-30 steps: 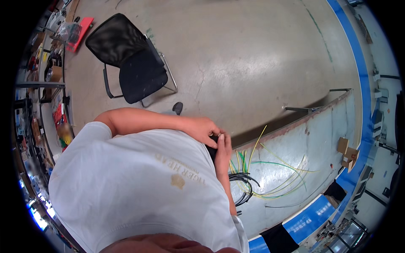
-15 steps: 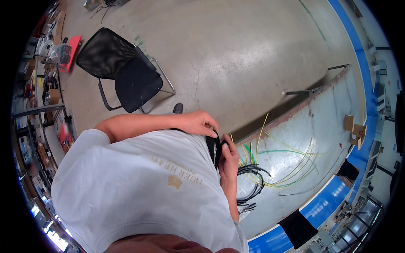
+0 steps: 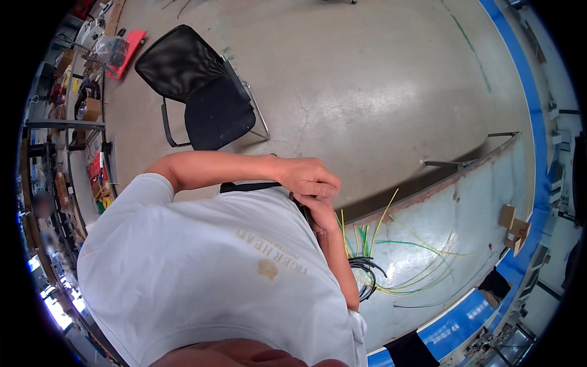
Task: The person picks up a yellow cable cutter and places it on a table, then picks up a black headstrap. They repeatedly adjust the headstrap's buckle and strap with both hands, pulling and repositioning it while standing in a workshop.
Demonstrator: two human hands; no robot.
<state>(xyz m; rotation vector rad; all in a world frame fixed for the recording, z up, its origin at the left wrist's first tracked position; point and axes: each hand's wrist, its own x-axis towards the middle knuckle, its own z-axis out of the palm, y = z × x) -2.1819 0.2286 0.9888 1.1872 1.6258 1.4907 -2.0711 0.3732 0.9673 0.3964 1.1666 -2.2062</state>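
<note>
My left hand (image 3: 310,177), centre: fingers curled, laid over my right hand (image 3: 321,212); whether either grips anything, I cannot tell. Black band (image 3: 247,187), left of centre: edging my white shirt (image 3: 195,251), presumably worn at the waist.

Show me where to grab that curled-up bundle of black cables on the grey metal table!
Probably the right-hand curve of the curled black cable bundle, coming from the right: its strands bow together there, while the bare right forearm blocks its left side from view.
</note>
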